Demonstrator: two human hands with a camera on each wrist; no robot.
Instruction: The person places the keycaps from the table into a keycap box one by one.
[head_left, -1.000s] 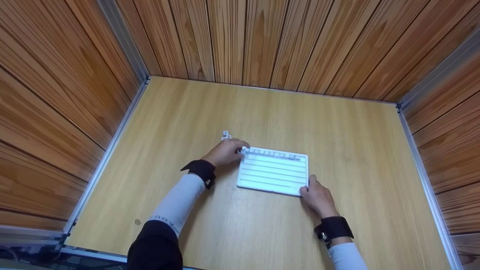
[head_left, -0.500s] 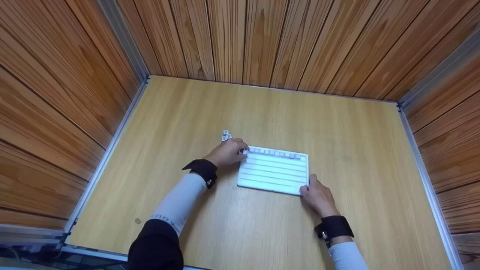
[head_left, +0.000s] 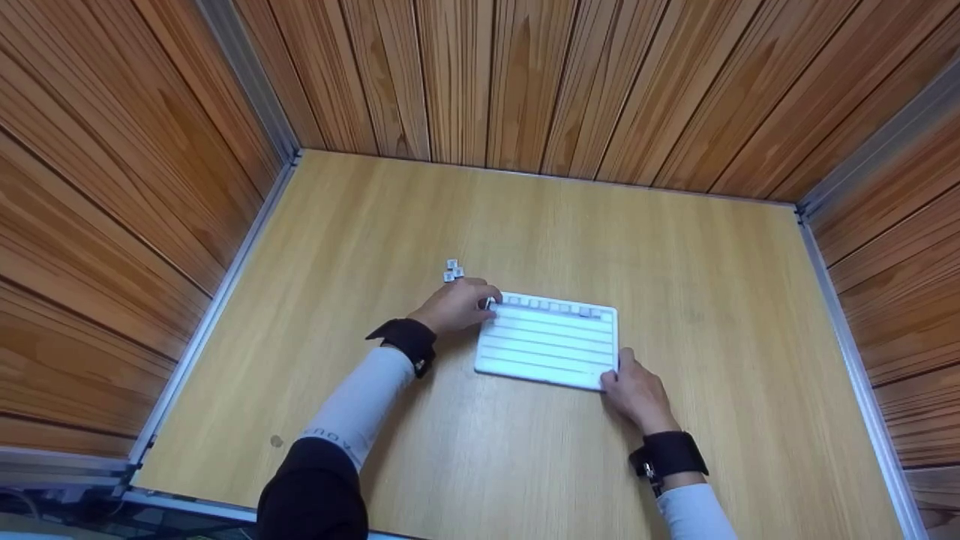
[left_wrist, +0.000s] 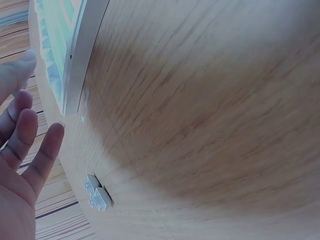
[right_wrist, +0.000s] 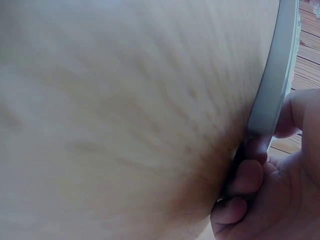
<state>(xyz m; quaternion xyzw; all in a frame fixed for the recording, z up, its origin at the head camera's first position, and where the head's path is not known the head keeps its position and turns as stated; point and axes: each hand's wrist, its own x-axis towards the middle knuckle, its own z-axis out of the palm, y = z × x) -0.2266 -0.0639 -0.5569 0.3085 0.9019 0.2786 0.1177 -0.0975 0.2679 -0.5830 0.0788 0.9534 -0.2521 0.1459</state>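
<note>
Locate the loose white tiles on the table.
In the head view the tiles lie left of the board's far left corner, just beyond the left hand.

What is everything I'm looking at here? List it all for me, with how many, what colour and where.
white tray: one, white, ridged into rows, lying flat on the table near its middle
small tiles: several in a line, pale grey, in the tray's far row; exact number too small to tell
loose tiles: about three, pale grey, on the table just beyond the tray's far left corner
table: one, light wood
walls: three, brown wood planks with grey metal corner strips, around the table
left hand: one, at the tray's far left corner, fingers at the first tile
right hand: one, gripping the tray's near right corner
</note>
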